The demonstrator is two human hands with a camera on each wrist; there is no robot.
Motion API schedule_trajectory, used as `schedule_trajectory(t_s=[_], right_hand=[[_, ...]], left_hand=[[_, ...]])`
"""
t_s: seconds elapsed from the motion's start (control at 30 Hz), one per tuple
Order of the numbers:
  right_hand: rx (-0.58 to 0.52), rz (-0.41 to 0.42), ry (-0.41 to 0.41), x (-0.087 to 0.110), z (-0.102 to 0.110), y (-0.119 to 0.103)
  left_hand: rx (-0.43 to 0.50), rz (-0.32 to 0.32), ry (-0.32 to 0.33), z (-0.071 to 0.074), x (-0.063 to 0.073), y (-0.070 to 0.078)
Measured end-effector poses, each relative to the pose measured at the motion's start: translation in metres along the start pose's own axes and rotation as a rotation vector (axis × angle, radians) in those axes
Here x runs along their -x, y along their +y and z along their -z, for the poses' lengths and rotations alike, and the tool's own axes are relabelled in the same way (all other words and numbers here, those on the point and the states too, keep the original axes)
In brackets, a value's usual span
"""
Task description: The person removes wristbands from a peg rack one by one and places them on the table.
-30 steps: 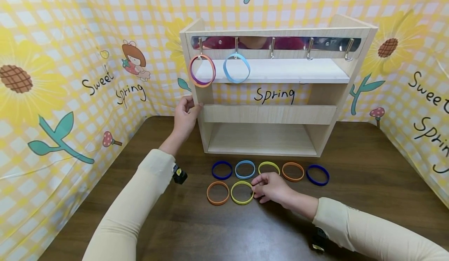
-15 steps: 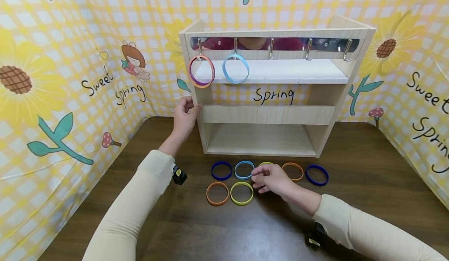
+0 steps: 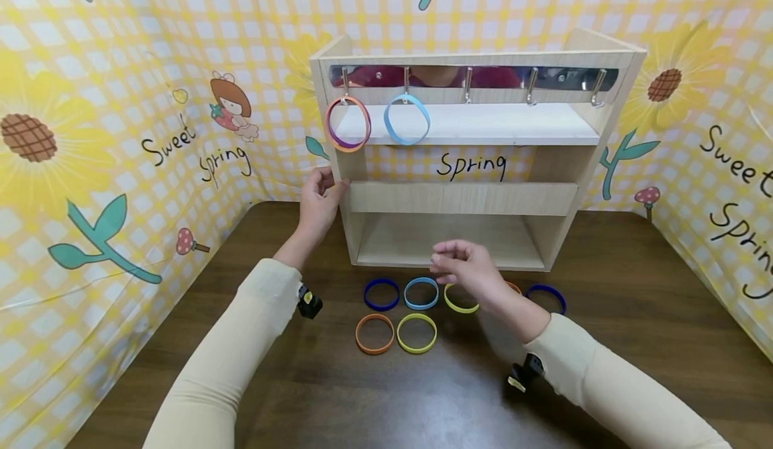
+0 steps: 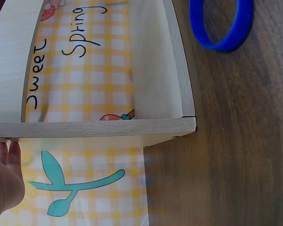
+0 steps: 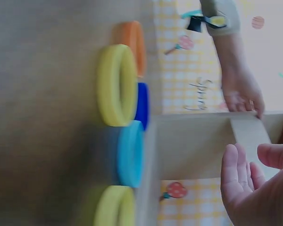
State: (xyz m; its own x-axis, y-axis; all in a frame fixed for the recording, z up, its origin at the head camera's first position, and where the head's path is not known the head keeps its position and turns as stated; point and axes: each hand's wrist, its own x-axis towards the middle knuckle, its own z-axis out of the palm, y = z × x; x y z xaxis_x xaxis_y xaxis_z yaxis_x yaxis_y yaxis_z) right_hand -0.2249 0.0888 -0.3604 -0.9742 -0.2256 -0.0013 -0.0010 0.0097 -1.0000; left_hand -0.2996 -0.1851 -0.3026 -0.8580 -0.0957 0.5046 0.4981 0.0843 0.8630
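The wooden shelf (image 3: 465, 198) bears a glossy metal rail (image 3: 437, 76).

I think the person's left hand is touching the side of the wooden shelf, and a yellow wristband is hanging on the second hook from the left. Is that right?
Not quite: the wristband on that hook is light blue, as the head view shows. The left hand does touch the wooden shelf.

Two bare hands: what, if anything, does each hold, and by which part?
Right hand: nothing; thumb and fingers are apart. Left hand: touches the left side panel of the pale wooden shelf unit; whether it grips cannot be told.
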Motion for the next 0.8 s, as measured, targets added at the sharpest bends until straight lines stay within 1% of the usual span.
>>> schedule_trajectory(t_s=[0.27, 0.37, 0.63, 0.8], right_hand=[[-0.052, 0.171, 0.084, -0.011, -0.003, -0.035], [-0.073, 0.227, 0.102, -0.016, -0.005, -0.05], [-0.12, 0.33, 0.114, -0.024, -0.012, -0.082], [-0.151, 0.365, 0.12, -0.028, -0.018, -0.096]], left_hand=[[0.015, -0.008, -0.004, 0.0, 0.0, 0.001], [0.024, -0.013, -0.006, 0.0, 0.0, 0.0], [0.013, -0.016, 0.0, 0.0, 0.0, 0.001], [0.011, -0.015, 0.002, -0.001, 0.0, 0.001]])
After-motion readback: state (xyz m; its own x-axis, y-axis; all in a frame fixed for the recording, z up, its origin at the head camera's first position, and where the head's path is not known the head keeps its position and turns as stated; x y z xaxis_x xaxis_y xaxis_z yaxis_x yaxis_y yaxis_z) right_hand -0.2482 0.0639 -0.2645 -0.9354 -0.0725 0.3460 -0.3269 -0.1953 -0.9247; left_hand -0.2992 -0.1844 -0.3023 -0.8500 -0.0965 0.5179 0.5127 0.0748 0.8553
